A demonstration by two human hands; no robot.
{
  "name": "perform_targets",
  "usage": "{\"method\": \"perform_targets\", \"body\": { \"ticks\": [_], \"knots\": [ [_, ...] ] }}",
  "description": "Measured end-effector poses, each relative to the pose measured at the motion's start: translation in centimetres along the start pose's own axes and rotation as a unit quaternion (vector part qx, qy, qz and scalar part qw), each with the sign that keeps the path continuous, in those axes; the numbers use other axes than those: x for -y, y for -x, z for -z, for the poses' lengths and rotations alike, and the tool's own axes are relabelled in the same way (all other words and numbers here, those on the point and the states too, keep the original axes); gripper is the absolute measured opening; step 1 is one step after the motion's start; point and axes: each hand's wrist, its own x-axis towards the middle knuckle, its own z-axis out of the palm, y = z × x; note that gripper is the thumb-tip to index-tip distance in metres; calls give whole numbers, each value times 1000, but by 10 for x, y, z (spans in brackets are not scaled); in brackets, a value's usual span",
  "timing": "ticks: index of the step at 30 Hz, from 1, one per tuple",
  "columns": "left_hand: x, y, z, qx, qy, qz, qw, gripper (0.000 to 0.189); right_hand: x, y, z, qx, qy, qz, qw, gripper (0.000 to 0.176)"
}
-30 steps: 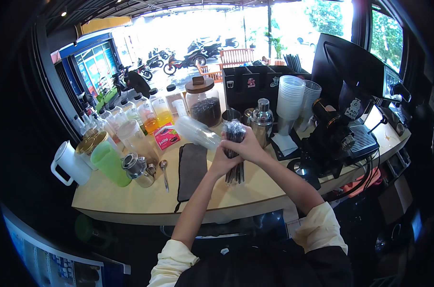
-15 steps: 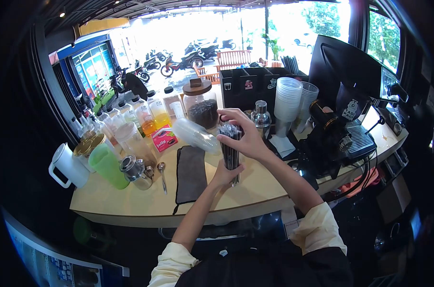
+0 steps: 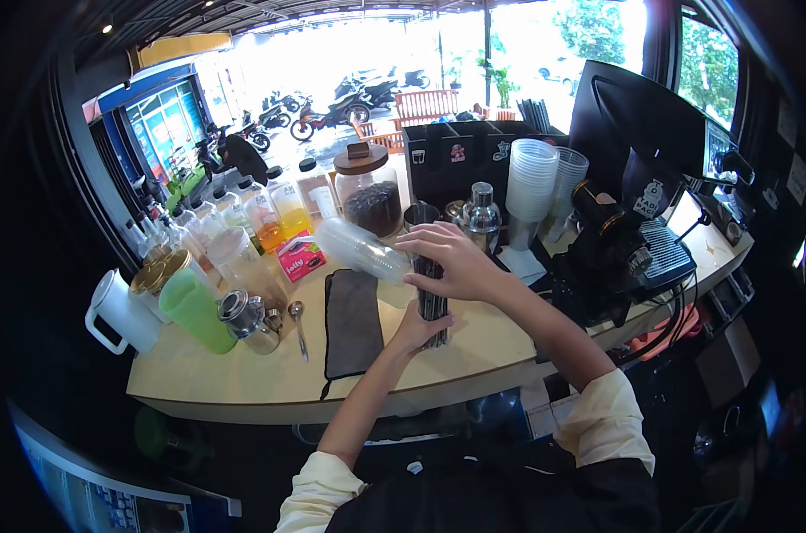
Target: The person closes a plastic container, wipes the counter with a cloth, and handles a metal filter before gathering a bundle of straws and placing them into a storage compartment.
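Straw bundle (image 3: pixel 433 304), top hidden under right hand (image 3: pixel 449 262)

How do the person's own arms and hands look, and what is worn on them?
The left hand and the right hand are bare: no gloves, and no ring or watch shows. The forearms are uncovered. The left sleeve and the right sleeve are pale cream, loose and crumpled, pushed up to about the elbow. A black garment covers the body.
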Motion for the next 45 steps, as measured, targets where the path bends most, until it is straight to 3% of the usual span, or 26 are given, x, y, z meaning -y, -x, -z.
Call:
{"method": "perform_targets", "body": {
  "ticks": [4, 6, 7, 9, 10, 11, 12, 13, 14, 16, 17, 19, 21, 23, 24, 27, 28, 31, 32, 33, 35, 39, 42, 44, 45],
  "knots": [
    [2, -2, 1, 12, -21, -1, 1000, 19, 2, 2, 10, -63, -57, -32, 996, 58],
    [-7, -5, 0, -1, -15, -92, 996, 16, 9, 6, 17, -120, -183, -162, 962, 69],
    [-14, -5, -1, 1, -15, -94, 995, 16, 5, 9, 13, -121, -180, -162, 963, 69],
    [-34, -7, -4, 22, -54, -128, 990, 16, -7, 16, -1, -124, -391, -225, 884, 75],
    [-44, -8, -8, 24, -53, -129, 990, 16, -2, 12, -4, -126, -416, -217, 874, 74],
    [-53, -9, -11, 40, -137, -115, 983, 17, 4, 10, -4, -127, -414, -218, 875, 74],
    [-58, -10, -13, 54, -220, -99, 969, 18, 14, 5, 0, -101, -455, -251, 849, 71],
    [-57, -12, -14, 57, -221, -101, 968, 18, 21, 1, 1, -74, -495, -282, 819, 68],
    [-57, -13, -18, 54, -189, -108, 975, 20, 21, -2, -5, -111, -451, -288, 838, 50],
    [-62, -14, -15, 55, -161, -115, 979, 21, 20, -6, -8, -121, -452, -316, 825, 41],
    [-65, -13, -12, 103, -152, -116, 976, 24, 20, -8, -10, -126, -455, -345, 811, 32],
    [-74, -9, -7, 152, -145, -119, 970, 27, 24, -12, -8, -155, -466, -335, 804, 28],
    [-80, -7, -3, 236, -43, -118, 964, 28, 27, -15, -9, -184, -474, -325, 797, 25],
    [-81, -13, 7, 215, -72, -100, 969, 26, 30, -16, -11, -231, -504, -300, 776, 25],
    [-85, -15, 7, 187, -102, -81, 974, 24, 28, -17, -11, -230, -501, -267, 790, 24],
    [-95, -25, -3, 167, -70, -59, 982, 29, 24, -16, -5, -187, -443, -302, 823, 26],
    [-99, -29, -7, 169, -68, -81, 980, 19, 22, -19, 1, -194, -457, -321, 806, 26],
    [-120, -54, -22, 146, -150, -155, 966, 24, 6, -29, 23, -210, -467, -333, 792, 25],
    [-141, -58, -21, 204, -206, -117, 950, 39, -2, -33, 32, -224, -451, -314, 805, 24],
    [-149, -67, -22, 207, -204, -119, 949, 39, -9, -39, 46, -226, -447, -314, 806, 24],
    [-160, -92, -26, 258, -50, -157, 952, 60, -25, -52, 81, -263, -436, -291, 810, 23],
    [-183, -169, -24, 155, -161, -225, 949, 50, -89, -79, 167, -334, -259, -296, 856, 19],
    [-190, -223, -28, 107, -241, -259, 929, 50, -150, -95, 220, -422, -66, -215, 878, 19],
    [-192, -253, -28, 40, -457, -370, 808, 53, -196, -98, 242, -441, 30, -202, 874, 22],
    [-190, -269, -27, 43, -484, -369, 792, 54, -211, -97, 246, -448, 79, -223, 862, 21]
  ]
}}
